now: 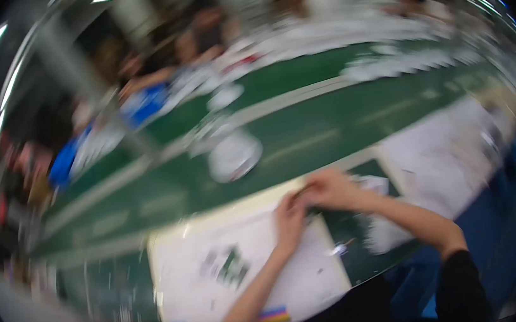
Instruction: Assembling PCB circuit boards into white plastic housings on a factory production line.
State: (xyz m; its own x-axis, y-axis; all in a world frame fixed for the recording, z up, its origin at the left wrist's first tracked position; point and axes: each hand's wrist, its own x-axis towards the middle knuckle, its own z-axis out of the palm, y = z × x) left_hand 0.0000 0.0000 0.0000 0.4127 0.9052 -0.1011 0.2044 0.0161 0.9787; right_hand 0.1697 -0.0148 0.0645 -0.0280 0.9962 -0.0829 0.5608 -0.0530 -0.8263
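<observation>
From where I stand, the worker's two bare hands meet over the far right corner of a white sheet (184, 265) with a pale yellow border, on the near side of the green desk (305, 124). The left hand (288, 221) reaches up from the near side, and the right hand (333, 190) comes in from the right, its forearm crossing the bare green gap beside the sheet. The fingers of both are drawn in narrow, pinching a small dark thing (301, 190) right where the hands come together; it is too blurred for me to say what it is.

To the left of the hands, near the middle of the sheet, lie some green pieces (233, 267), and a striped, many-coloured strip (274, 316) sits at the near edge. Off to the right is a second pale sheet (445, 152). Beyond the hands, a rounded white bundle (236, 154) rests on the desk, and a row of white pieces (409, 63) runs farther off to the right. Along the far side sit other people (208, 33), with blue material (149, 103) in front of those at the left.
</observation>
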